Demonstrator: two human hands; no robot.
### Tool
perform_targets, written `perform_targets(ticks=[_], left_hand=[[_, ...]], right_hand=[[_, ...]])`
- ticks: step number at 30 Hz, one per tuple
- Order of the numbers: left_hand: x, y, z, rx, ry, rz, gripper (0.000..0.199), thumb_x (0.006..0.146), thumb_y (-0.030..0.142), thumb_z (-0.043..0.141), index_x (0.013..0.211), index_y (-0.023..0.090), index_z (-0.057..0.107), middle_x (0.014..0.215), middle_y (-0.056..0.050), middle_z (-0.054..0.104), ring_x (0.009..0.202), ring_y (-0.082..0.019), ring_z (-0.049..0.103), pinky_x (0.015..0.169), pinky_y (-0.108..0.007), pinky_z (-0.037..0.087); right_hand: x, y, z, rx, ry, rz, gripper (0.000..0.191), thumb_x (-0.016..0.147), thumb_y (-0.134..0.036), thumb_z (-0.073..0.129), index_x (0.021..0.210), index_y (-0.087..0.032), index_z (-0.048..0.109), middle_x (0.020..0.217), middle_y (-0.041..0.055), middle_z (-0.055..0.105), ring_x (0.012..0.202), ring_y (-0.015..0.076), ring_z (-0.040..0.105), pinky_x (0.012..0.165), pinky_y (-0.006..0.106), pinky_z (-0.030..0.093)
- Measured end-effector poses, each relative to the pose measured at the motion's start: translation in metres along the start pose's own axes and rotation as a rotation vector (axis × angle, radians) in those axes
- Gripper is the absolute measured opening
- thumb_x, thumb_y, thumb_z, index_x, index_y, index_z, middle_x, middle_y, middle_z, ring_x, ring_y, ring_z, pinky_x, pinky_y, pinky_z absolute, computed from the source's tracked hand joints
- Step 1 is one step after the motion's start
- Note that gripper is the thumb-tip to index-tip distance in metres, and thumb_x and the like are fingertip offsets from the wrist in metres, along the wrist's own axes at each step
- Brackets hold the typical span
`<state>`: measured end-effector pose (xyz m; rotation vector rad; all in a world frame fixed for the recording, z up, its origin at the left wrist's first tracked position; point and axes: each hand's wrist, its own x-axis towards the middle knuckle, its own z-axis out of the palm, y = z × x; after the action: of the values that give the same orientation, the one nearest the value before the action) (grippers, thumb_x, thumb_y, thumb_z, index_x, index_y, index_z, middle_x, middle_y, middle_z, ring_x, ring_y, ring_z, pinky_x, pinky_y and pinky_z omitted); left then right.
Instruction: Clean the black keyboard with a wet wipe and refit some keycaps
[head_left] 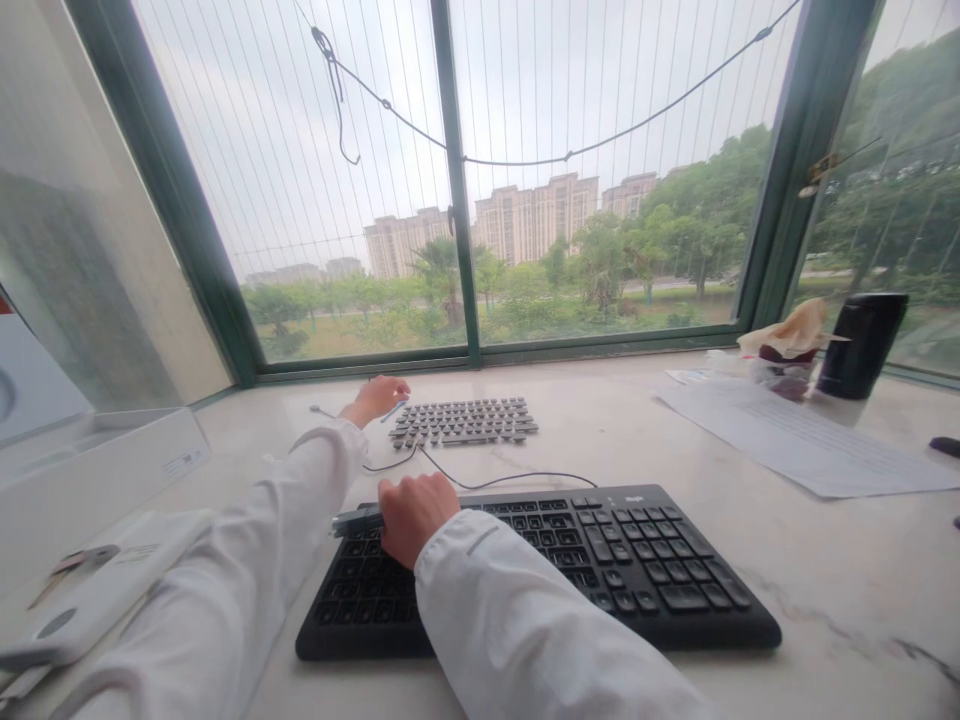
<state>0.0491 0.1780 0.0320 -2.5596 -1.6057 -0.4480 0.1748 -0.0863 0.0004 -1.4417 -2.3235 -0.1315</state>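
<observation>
A black keyboard [660, 560] lies in front of me, with keycaps on its right part and bare key sockets across its left and middle. My right hand [416, 515] is closed in a fist around a dark grey tool [357, 521], whose end sticks out leftward over the upper left sockets; its kind is unclear. Farther back, my left hand [379, 398] is stretched out low over the sill, fingers loosely extended. Beneath its fingers shows a thin light-blue piece [393, 411], apparently not gripped. Loose keycaps [465, 422] stand in rows just right of that hand.
A black cable [517, 477] curves behind the keyboard. Printed papers [795, 440], a black cup [862, 345] and a crumpled wrapper [787, 335] are at the right. On the left are a white box [165, 460] and a key [60, 575]. A window [465, 200] closes off the back.
</observation>
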Motion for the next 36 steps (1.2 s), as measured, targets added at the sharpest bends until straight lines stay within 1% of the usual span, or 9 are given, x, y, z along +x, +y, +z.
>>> perform_targets(ticks=[3,8,11,15,19,24,28,34,36], left_hand=[[-0.022,0.011,-0.011,-0.061,-0.065,0.117,0.029,0.083,0.048,0.057,0.091,0.027,0.075,0.093,-0.001,0.074,0.082,-0.018,0.064,0.071,-0.023,0.042],[-0.059,0.033,-0.026,-0.187,-0.279,0.268,0.047,0.082,0.061,0.051,0.085,0.022,0.076,0.064,0.0,0.068,0.058,-0.013,0.055,0.057,-0.021,0.037],[-0.077,0.041,-0.032,-0.208,-0.357,0.283,0.053,0.08,0.065,0.051,0.08,0.019,0.077,0.054,0.0,0.06,0.049,-0.011,0.046,0.048,-0.023,0.031],[-0.095,0.043,-0.038,-0.155,-0.367,0.242,0.048,0.073,0.063,0.06,0.059,0.019,0.073,0.043,0.001,0.049,0.043,-0.01,0.037,0.047,-0.025,0.025],[-0.116,0.049,-0.048,-0.099,-0.238,0.141,0.048,0.078,0.062,0.055,0.059,0.021,0.072,0.044,0.0,0.052,0.045,-0.012,0.042,0.051,-0.026,0.027],[-0.153,0.067,-0.07,-0.077,-0.053,-0.061,0.054,0.085,0.064,0.042,0.065,0.023,0.073,0.055,-0.003,0.061,0.053,-0.016,0.052,0.057,-0.026,0.031],[-0.203,0.086,-0.081,-0.042,0.04,-0.253,0.048,0.085,0.058,0.045,0.064,0.024,0.072,0.064,-0.007,0.066,0.061,-0.02,0.056,0.06,-0.028,0.032],[-0.297,0.114,-0.067,-0.148,0.35,-0.525,0.053,0.091,0.06,0.035,0.064,0.026,0.067,0.066,-0.004,0.067,0.063,-0.022,0.058,0.058,-0.029,0.028],[-0.317,0.118,-0.056,-0.257,0.465,-0.525,0.053,0.093,0.057,0.034,0.063,0.024,0.062,0.058,-0.002,0.063,0.059,-0.019,0.056,0.058,-0.028,0.03]], right_hand=[[0.0,0.0,0.0,-0.008,0.01,-0.018,0.017,0.074,-0.023,0.055,0.086,-0.017,0.066,0.077,0.0098,0.071,0.075,0.0256,0.07,0.062,0.033,0.049],[-0.001,-0.001,-0.003,-0.029,0.031,-0.037,0.018,0.079,-0.026,0.053,0.087,-0.017,0.067,0.076,0.0088,0.071,0.073,0.0244,0.07,0.062,0.032,0.048],[-0.001,-0.001,-0.005,-0.055,0.041,-0.025,0.018,0.08,-0.028,0.053,0.087,-0.018,0.067,0.077,0.0088,0.071,0.074,0.0248,0.07,0.063,0.033,0.048],[0.0,0.001,-0.01,-0.087,0.073,0.03,0.024,0.083,-0.026,0.05,0.097,-0.016,0.067,0.082,0.0107,0.072,0.078,0.0265,0.07,0.065,0.036,0.049],[0.001,0.002,-0.014,-0.108,0.098,0.085,0.034,0.091,-0.029,0.042,0.115,-0.016,0.063,0.086,0.0113,0.073,0.08,0.0255,0.07,0.068,0.035,0.049],[0.003,0.009,-0.02,-0.144,0.071,0.2,0.023,0.087,-0.021,0.046,0.096,-0.016,0.067,0.086,0.012,0.072,0.082,0.0248,0.07,0.069,0.033,0.048],[0.004,0.022,-0.025,-0.173,0.043,0.316,0.021,0.087,-0.016,0.046,0.095,-0.014,0.065,0.088,0.0143,0.072,0.083,0.0238,0.07,0.071,0.032,0.048],[0.004,0.032,-0.022,-0.188,-0.009,0.391,0.019,0.084,-0.019,0.053,0.099,-0.014,0.064,0.093,0.0155,0.071,0.088,0.0251,0.069,0.074,0.033,0.047],[0.004,0.032,-0.019,-0.193,-0.016,0.394,0.019,0.085,-0.019,0.052,0.1,-0.014,0.063,0.091,0.0148,0.071,0.088,0.0249,0.069,0.073,0.032,0.047]])
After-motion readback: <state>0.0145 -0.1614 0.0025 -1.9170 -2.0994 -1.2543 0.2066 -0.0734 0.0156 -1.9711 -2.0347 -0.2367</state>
